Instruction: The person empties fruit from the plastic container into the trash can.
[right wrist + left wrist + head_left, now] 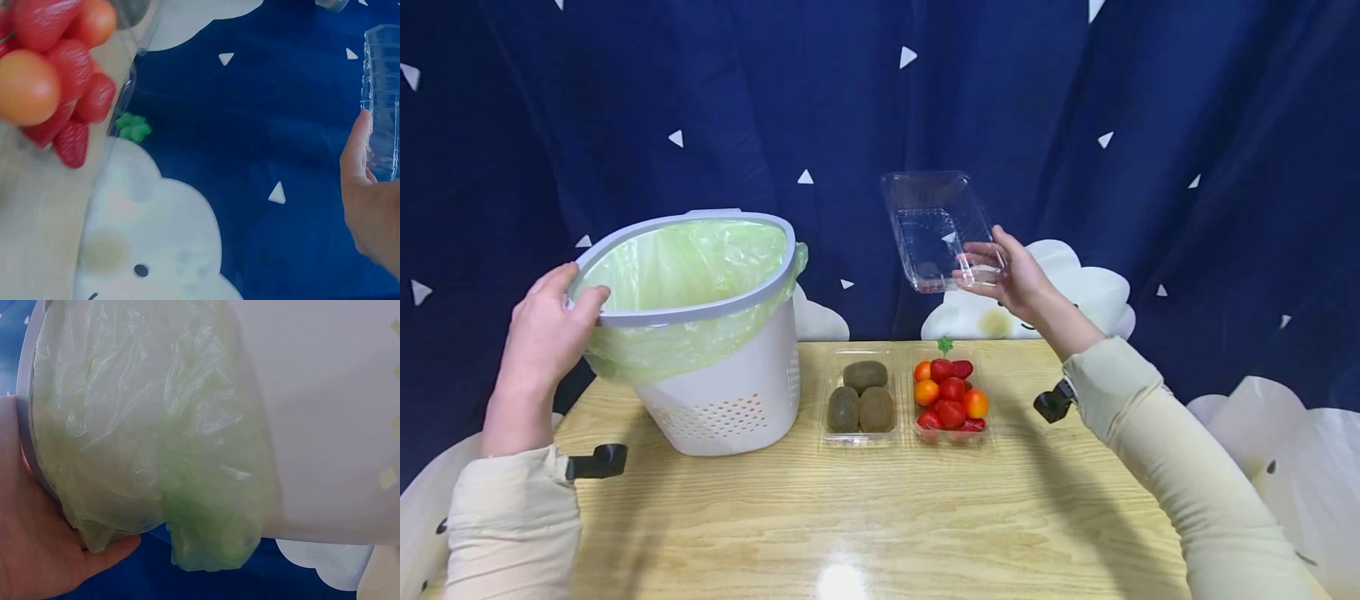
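Clear plastic tray [925, 242] is pinched by right fingers [983, 288]; left fingers [553, 281] grip a perforated basket [767, 396] by its smooth rim [685, 317].

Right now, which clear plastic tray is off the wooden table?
The empty tray in the right hand; the brown kiwis' tray and the red-and-orange fruits' tray sit on the table.
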The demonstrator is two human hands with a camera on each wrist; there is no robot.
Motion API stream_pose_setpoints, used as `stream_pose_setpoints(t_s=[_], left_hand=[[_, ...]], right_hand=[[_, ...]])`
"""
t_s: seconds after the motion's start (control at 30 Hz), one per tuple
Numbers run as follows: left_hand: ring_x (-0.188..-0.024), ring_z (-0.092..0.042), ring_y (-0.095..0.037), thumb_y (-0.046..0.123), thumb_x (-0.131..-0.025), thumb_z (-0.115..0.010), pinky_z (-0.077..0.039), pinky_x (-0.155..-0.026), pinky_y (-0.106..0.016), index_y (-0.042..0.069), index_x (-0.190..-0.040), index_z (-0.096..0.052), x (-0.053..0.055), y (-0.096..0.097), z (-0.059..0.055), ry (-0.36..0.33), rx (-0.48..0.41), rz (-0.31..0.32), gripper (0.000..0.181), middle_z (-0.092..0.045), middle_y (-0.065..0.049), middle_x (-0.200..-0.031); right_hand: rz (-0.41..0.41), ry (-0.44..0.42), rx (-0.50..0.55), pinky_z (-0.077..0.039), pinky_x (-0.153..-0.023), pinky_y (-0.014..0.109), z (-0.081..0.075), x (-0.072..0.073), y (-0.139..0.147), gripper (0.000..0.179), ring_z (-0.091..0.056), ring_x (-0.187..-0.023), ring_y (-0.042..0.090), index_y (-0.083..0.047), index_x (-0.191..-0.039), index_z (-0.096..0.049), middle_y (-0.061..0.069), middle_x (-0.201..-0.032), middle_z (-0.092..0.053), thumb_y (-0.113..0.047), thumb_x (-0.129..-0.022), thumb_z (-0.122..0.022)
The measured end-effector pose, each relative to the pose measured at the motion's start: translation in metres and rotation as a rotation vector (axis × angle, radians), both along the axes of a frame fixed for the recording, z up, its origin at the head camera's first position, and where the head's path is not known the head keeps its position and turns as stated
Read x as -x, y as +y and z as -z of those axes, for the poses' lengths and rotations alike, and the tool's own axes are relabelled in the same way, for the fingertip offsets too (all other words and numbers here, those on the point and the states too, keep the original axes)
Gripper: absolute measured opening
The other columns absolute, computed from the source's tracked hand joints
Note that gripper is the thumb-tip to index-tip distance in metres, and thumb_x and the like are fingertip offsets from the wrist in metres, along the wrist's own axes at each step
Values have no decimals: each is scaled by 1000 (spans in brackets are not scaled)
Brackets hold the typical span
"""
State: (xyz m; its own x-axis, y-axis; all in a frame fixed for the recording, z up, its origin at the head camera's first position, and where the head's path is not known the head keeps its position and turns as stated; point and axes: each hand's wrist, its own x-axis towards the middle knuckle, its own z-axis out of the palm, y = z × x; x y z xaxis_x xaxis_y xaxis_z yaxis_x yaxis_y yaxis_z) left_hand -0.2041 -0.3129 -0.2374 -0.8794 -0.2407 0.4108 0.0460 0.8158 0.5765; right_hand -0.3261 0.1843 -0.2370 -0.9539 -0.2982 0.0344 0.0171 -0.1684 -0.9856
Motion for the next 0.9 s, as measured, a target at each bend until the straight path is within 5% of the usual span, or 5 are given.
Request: stream_pose_setpoints(t_s=[0.27, 0.53, 0.9], left_hand=[[-131, -21, -47, 34, -91, -33, -17, -107, -57, -5, -141, -23, 1, -1, 0, -5, -8, -3, 64, -20, -26, -146], [-131, -22, -47, 32, -91, -34, -17, -107, -56, -6, -140, -24, 1, -1, 0, -4, 4, -7, 63, -21, -27, -146], [-130, -22, -47, 31, -91, -34, -17, -107, -57, -5, -140, -24, 0, 1, 0, -4, 4, -12, 62, -21, -27, -145]], right_hand=[[-28, -53, 11, -54, -77, 27, 19, -14, 32, 71, -66, -87, 16, 6, -142, -15, 3, -109, -54, -46, -96, -27], [-24, -35, -90, -51, -80, 25, 44, -29, 64, 49, -63, -90, 9, -9, -116, -48, -8, -97, -67, -49, -95, -30], [-25, -71, -87, -51, -76, 24, 78, -38, 104, 43, -63, -88, 9, -20, -96, -62, -9, -95, -68, -42, -98, -25]])
